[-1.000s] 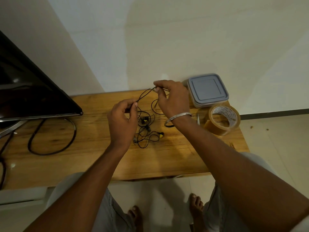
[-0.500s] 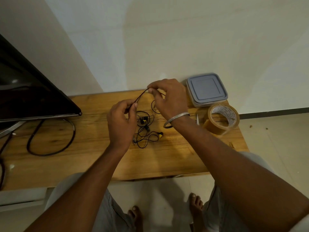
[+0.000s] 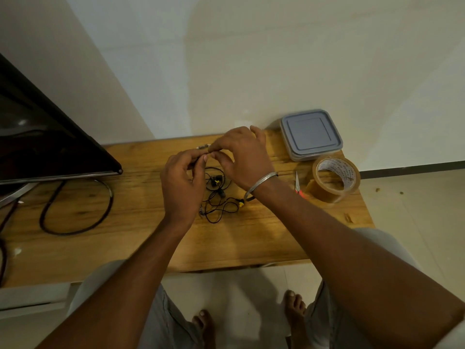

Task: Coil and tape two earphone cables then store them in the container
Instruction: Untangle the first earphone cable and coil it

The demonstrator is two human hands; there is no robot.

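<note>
A tangle of thin black earphone cable (image 3: pixel 218 200) with yellow-tipped buds lies on the wooden table (image 3: pixel 141 238). My left hand (image 3: pixel 182 183) and my right hand (image 3: pixel 242 158) meet just above the tangle, both pinching one strand of the cable near its metal plug (image 3: pixel 202 147). How much cable is wound in the left fingers is hidden. A grey lidded container (image 3: pixel 311 134) stands shut at the back right. A roll of brown tape (image 3: pixel 336 178) lies in front of it.
Small red-handled scissors (image 3: pixel 298 185) lie between the tape and my right wrist. A dark monitor (image 3: pixel 45 142) stands at the left with a thick black cord (image 3: pixel 75 215) looped on the table. The wall is close behind; my knees and bare feet show below the table's front edge.
My right hand has moved left towards my left hand, so the stretched strand between them is now short. The tangle on the table has barely shifted.
</note>
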